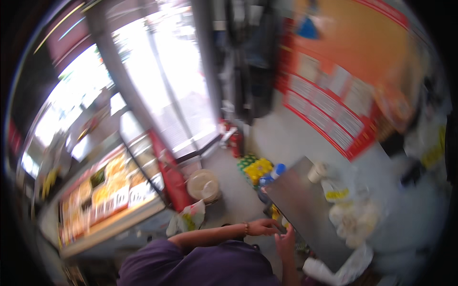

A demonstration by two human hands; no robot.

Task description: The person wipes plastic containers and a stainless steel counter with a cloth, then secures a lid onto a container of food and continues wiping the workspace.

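Note:
My left hand [263,227], with a beaded bracelet [246,228] at the wrist, reaches across my body with its fingers stretched out. Close by its fingertips is my right hand [285,238], raised with the fingers up. Both are beside the near left edge of a grey metal tabletop [304,211]. A small yellowish spot shows between the fingertips; blur hides whether it is something held or lies behind them. Beyond the hands, low beside the table, is a yellow item [275,212].
White plastic bags [352,221] and a pale cup [317,172] lie on the table. Past it are yellow packs [258,170] and a red fire extinguisher [235,141]. A lidded bucket [203,186] and a bag [189,216] stand near a food display case [114,225]. Posters [325,103] cover the wall.

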